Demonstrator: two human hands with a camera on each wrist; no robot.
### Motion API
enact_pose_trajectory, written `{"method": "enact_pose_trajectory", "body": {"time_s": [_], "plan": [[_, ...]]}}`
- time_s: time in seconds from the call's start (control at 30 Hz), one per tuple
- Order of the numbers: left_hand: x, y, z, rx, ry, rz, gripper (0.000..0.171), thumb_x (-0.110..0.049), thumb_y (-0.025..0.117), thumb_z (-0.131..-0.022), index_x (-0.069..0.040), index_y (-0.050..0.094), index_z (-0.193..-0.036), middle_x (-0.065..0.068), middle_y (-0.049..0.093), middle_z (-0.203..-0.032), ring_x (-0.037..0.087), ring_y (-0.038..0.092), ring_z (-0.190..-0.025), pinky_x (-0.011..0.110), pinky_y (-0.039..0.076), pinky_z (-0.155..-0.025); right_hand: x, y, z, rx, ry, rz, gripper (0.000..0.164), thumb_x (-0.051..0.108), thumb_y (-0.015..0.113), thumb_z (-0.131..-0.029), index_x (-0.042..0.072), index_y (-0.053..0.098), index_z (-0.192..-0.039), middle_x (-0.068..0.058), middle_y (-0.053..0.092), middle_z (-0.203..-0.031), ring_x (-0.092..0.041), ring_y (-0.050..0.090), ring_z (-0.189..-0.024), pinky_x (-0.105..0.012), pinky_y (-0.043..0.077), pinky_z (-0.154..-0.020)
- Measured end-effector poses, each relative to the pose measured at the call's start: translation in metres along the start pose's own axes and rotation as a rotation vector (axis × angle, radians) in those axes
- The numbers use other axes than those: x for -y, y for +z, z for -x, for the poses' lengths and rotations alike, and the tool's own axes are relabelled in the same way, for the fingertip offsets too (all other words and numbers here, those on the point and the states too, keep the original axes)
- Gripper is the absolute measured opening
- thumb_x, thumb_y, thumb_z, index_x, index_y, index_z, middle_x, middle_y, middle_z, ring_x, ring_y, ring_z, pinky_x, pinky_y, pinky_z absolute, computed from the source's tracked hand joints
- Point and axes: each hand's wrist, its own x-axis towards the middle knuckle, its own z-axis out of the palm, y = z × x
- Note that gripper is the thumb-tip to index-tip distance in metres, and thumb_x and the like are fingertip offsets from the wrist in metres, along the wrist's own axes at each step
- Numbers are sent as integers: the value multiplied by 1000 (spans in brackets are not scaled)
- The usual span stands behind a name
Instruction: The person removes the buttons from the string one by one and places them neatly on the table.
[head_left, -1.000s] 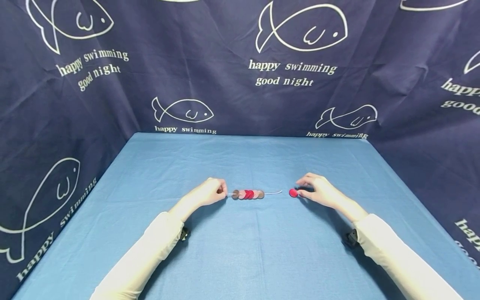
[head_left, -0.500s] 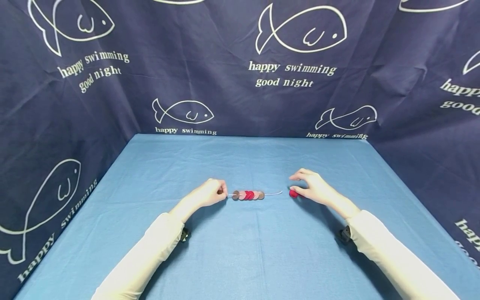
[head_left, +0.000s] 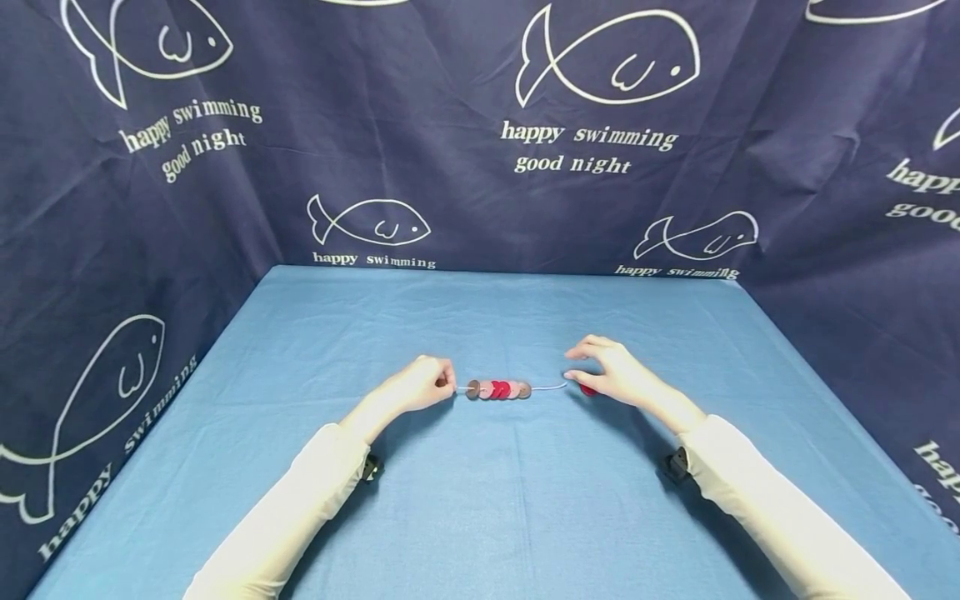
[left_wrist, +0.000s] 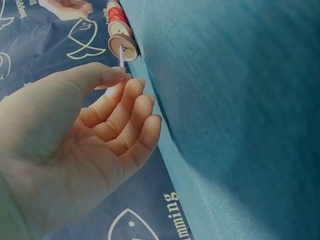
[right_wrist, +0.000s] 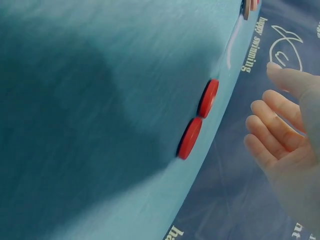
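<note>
My left hand pinches one end of a thin white string between thumb and fingertips. Threaded on that string is a row of round wooden buttons in brown, pink and red, overlapping one another. The string's other end trails out to the right. Close to this free end, my right hand hovers with thumb and fingers spread apart, nothing between them. Below it, two loose red buttons lie side by side, a nearer button and a farther button; the hand partly hides them from the head camera.
A blue cloth covers the table. Dark blue curtains printed with white fish and lettering enclose the back and sides. Dark wrist devices sit under both cream sleeves.
My right hand has moved left over the loose red buttons, toward the string's free end, leaving them in place. The left hand has kept its pinch and barely moved.
</note>
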Motion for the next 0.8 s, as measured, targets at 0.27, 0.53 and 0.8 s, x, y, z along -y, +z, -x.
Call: {"method": "enact_pose_trajectory", "body": {"time_s": [0.27, 0.53, 0.8], "plan": [[-1, 1, -2, 7, 4, 10, 8, -4, 57, -85, -7, 59, -77, -2, 56, -64, 5, 42, -56, 18, 38, -55, 6, 4, -7, 42, 6, -9, 28, 17, 72, -80, -1, 68, -101, -10, 66, -95, -27, 61, -95, -43, 47, -85], [-2, 1, -4, 9, 7, 19, 9, -4, 56, -85, -8, 60, -78, -3, 54, -64, 5, 41, -55, 18, 37, -55, 13, 10, -11, 57, -5, -4, 27, 18, 71, -81, 0, 69, -100, -8, 65, -94, -25, 61, -94, -42, 47, -85], [-2, -1, 0, -6, 15, 2, 9, -3, 57, -84, -7, 59, -76, -3, 53, -63, 5, 41, -56, 18, 37, -56, 19, 18, -19, 101, -5, -36, 27, 20, 70, -83, 1, 68, -102, -10, 64, -96, -25, 60, -95, -41, 47, -85]]}}
